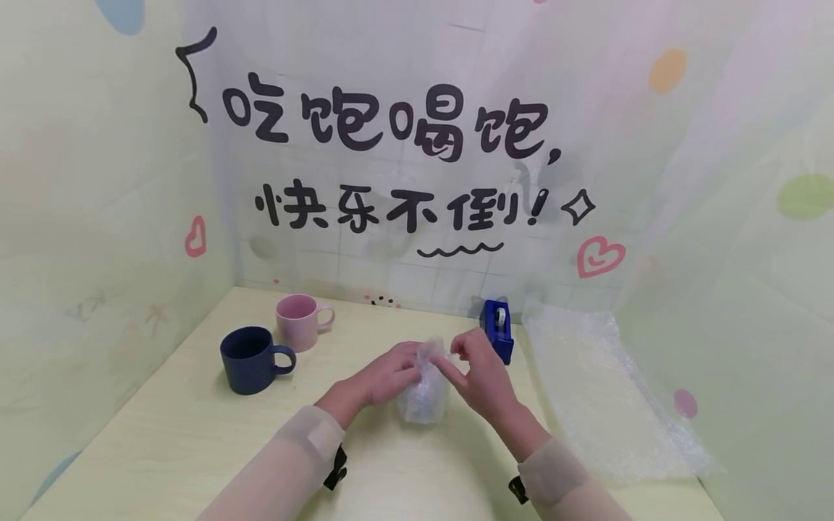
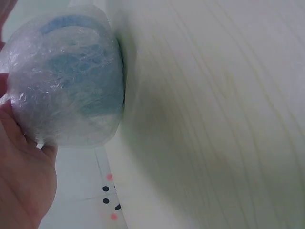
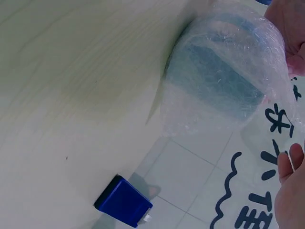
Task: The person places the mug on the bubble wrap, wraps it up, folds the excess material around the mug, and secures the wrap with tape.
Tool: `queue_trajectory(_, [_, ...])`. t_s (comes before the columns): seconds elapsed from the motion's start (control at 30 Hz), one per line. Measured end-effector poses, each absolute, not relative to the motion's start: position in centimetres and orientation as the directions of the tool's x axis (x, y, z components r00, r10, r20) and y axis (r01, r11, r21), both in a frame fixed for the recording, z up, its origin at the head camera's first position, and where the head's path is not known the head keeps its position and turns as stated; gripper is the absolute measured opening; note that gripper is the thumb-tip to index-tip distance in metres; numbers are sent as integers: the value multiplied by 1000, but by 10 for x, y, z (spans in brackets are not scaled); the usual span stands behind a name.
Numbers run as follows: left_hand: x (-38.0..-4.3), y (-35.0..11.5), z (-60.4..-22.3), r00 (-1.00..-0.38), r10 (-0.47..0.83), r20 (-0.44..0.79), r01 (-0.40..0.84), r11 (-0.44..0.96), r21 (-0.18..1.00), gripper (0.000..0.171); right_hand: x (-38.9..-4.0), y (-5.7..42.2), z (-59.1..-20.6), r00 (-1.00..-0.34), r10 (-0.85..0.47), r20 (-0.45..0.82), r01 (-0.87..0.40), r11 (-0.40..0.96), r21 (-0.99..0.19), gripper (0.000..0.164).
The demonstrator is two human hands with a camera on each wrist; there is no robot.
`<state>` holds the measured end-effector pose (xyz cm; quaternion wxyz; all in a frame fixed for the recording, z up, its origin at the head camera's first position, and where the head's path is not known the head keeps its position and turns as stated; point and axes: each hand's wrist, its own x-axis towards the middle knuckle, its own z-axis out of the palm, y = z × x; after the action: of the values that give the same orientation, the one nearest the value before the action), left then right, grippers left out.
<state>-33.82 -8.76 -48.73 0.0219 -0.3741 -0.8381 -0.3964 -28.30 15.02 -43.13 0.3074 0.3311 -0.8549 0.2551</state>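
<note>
A blue-green, cup-like thing swathed in clear bubble wrap rests on the table between both hands. My left hand grips its far upper part, with the fingers around the side in the left wrist view. The bluish body and a rim show through the wrap. My right hand is at the top of the bundle, its thumb stretched onto the wrap and its other fingers bent. Whether it pinches a wrap edge is hidden.
A dark blue mug and a pink mug stand at the left. A blue tape dispenser sits at the back, behind my right hand. Flat bubble wrap sheets lie along the right side. Printed walls enclose the table.
</note>
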Motion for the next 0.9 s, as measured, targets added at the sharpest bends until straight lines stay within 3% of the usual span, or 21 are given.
queue_trajectory(0.07, [-324, -85, -471, -730, 607, 314, 627, 410, 662, 41, -280, 156, -433, -465, -522, 715, -763, 646, -24, 33])
queue_trajectory(0.13, [-313, -83, -459, -749, 597, 288, 601, 430, 673, 44, -277, 161, -435, -391, -621, 679, -774, 621, 124, 34])
queue_trajectory(0.27, [-300, -79, -449, -791, 565, 235, 550, 488, 678, 47, -274, 166, -442, -413, -691, 593, -763, 618, 189, 51])
queue_trajectory(0.5, [-299, -77, -449, -833, 496, 244, 494, 471, 731, 58, -272, 167, -448, -536, -663, 523, -762, 646, 39, 56])
queue_trajectory(0.6, [-300, -79, -452, -834, 483, 267, 503, 466, 728, 41, -271, 166, -447, -610, -636, 472, -747, 661, -76, 54])
queue_trajectory(0.73, [-298, -83, -453, -815, 489, 310, 559, 526, 641, 15, -270, 166, -446, -694, -599, 399, -704, 682, -200, 50])
queue_trajectory(0.9, [-295, -87, -453, -834, 477, 278, 541, 605, 585, 26, -273, 166, -445, -807, -529, 262, -589, 690, -421, 48])
